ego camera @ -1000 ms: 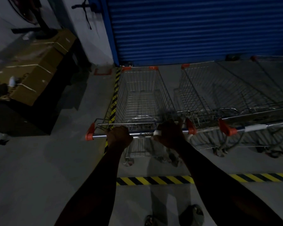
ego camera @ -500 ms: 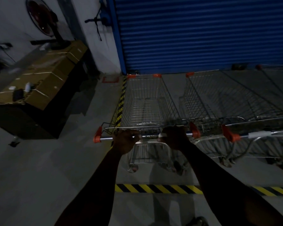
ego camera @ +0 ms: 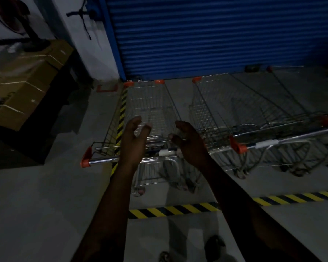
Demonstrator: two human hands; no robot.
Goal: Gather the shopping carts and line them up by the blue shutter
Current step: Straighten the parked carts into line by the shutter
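Observation:
A wire shopping cart [ego camera: 150, 108] with orange corner caps stands nose-first against the blue shutter [ego camera: 206, 35]. Its chrome handle [ego camera: 102, 160] runs across just below my hands. My left hand [ego camera: 133, 140] hovers above the handle with its fingers spread and holds nothing. My right hand [ego camera: 189, 142] is lifted off the bar too, fingers loosely bent and empty. To the right, a second cart [ego camera: 225, 114] stands parallel, with further carts [ego camera: 292, 118] beyond it along the shutter.
Stacked cardboard boxes [ego camera: 25, 87] sit on a dark table at the left. Yellow-black hazard tape [ego camera: 172, 208] crosses the floor in front of my feet, and another strip [ego camera: 121, 114] runs beside the left cart. A fan [ego camera: 13, 17] stands at upper left.
Both hands gripped the cart's handle in the earlier frames; now they have let go and lifted above it with fingers opened. The cart stands at the shutter.

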